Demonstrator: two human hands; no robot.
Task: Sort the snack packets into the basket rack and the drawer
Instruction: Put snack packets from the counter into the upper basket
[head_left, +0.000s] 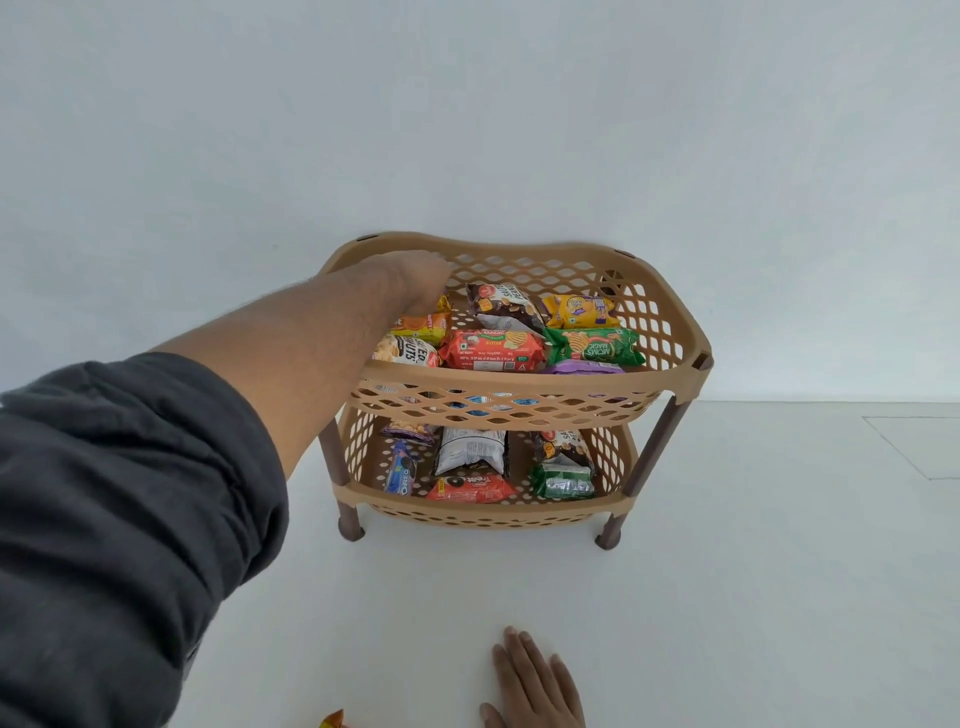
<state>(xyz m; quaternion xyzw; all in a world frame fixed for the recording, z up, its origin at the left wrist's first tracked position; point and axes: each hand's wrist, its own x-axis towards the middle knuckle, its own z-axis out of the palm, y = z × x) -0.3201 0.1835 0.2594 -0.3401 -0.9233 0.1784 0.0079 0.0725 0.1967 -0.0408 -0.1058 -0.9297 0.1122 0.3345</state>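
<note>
Head view, looking down on a white surface that meets a pale wall. A two-tier tan plastic basket rack with brown legs stands against the wall, its lattice sides open. A left arm in a dark grey sleeve reaches from the lower left into the upper basket's left rear corner. The left hand points downward over an orange biscuit packet; its fingers are hidden behind the wrist, so whether they pinch the packet or only touch it cannot be told.

Upper basket contents, left to right: a white peanut packet at the front left; a red Moms Magic butter packet in the middle; a dark salted-peanut packet behind it; a green Moms Magic packet on the right; a yellow biscuit packet behind that; a purple packet against the front right rim.

Lower basket contents: a silver-white packet in the centre; a second dark peanut packet on the right; a green packet just in front of it; a red Treat packet at the front; a blue Oreo packet on the left.

The right hand lies flat on the surface near the bottom edge, fingers straight and slightly spread, holding nothing. An orange packet corner shows at the bottom edge, well apart from the rack.
</note>
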